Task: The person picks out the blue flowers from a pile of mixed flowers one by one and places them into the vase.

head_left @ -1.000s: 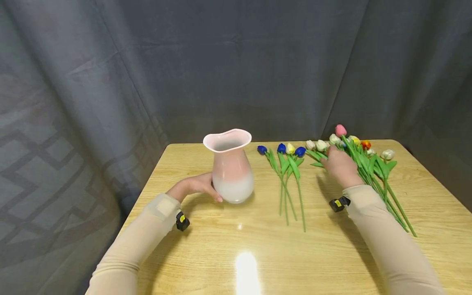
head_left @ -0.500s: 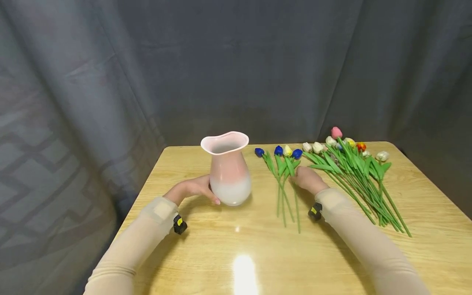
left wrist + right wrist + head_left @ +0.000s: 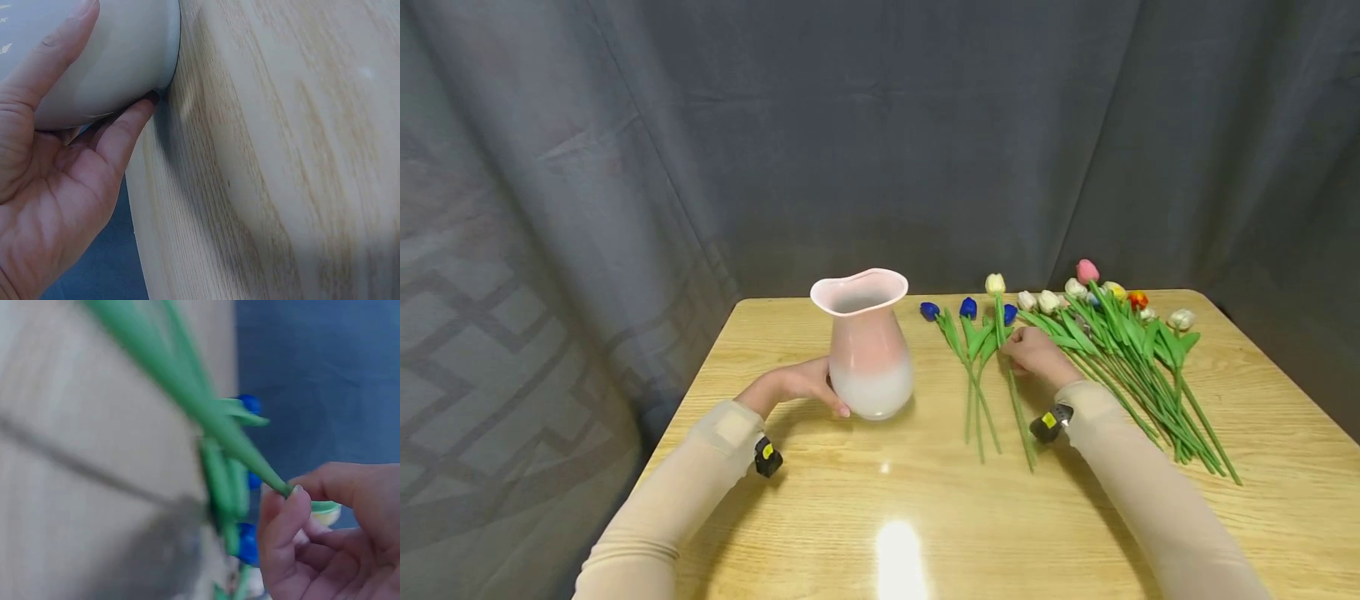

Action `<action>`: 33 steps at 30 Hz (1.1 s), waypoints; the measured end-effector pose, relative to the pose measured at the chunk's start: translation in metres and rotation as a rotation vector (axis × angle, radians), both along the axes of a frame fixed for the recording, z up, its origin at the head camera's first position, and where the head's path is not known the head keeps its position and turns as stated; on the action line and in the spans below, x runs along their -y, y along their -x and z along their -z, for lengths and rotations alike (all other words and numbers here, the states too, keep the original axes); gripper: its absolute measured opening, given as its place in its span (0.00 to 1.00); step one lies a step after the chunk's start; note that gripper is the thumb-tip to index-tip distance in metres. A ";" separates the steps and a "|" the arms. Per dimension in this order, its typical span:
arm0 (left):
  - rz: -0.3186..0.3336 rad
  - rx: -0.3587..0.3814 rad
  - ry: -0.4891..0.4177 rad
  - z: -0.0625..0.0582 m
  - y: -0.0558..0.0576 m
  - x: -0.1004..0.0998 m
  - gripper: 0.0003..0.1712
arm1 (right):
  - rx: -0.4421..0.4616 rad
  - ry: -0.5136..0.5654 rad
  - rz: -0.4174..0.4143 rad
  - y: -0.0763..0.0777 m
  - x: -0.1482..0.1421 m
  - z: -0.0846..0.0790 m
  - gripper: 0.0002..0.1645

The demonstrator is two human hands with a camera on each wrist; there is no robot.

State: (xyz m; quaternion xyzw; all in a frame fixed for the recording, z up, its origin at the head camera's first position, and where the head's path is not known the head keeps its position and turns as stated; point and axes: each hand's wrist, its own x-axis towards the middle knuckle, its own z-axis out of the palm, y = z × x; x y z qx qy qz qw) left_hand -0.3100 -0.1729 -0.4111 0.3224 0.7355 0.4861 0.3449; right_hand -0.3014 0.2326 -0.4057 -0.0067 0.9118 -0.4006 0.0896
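Observation:
A pink and white vase (image 3: 871, 358) with a wavy rim stands upright left of the table's middle. My left hand (image 3: 801, 385) grips its lower left side; in the left wrist view the thumb lies over the vase wall (image 3: 131, 50) and fingers reach under its base edge. Between thumb and fingertips my right hand (image 3: 1037, 357) pinches a pale yellow tulip (image 3: 996, 284) by its green stem (image 3: 206, 419). The tulip's bloom points toward the back, its stem slanting to the front. Beside it lie several blue tulips (image 3: 968, 307) with crossing stems.
To the right, a spread of tulips in white, pink, yellow and orange lies on the wooden table (image 3: 805, 517), with green stems (image 3: 1150, 392) fanned toward the front. A dark grey curtain (image 3: 880, 150) hangs behind the table's far edge.
My right hand has moved left from the large bunch to the smaller group and taken the pale yellow tulip, lifting it from between the blue ones. My left hand stays on the vase.

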 end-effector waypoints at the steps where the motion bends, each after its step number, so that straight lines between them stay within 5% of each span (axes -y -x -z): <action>1: 0.001 0.001 0.000 0.000 0.000 0.000 0.52 | -0.031 0.036 0.023 -0.002 -0.002 -0.005 0.12; 12: 0.003 0.001 -0.007 -0.002 0.000 0.001 0.52 | -0.631 0.209 0.359 -0.023 -0.032 -0.066 0.22; 18: -0.002 -0.005 0.006 -0.002 -0.001 0.001 0.52 | -0.891 0.004 0.510 -0.033 -0.046 -0.086 0.19; 21: -0.002 -0.007 0.008 -0.001 0.000 0.001 0.52 | -0.899 -0.119 0.534 -0.038 -0.055 -0.093 0.20; 25: 0.000 -0.015 0.010 0.000 0.000 0.001 0.52 | -0.780 -0.218 0.536 -0.042 -0.066 -0.095 0.22; 33: -0.010 -0.020 0.021 -0.002 0.000 0.001 0.52 | -0.514 -0.308 0.466 -0.039 -0.092 -0.071 0.22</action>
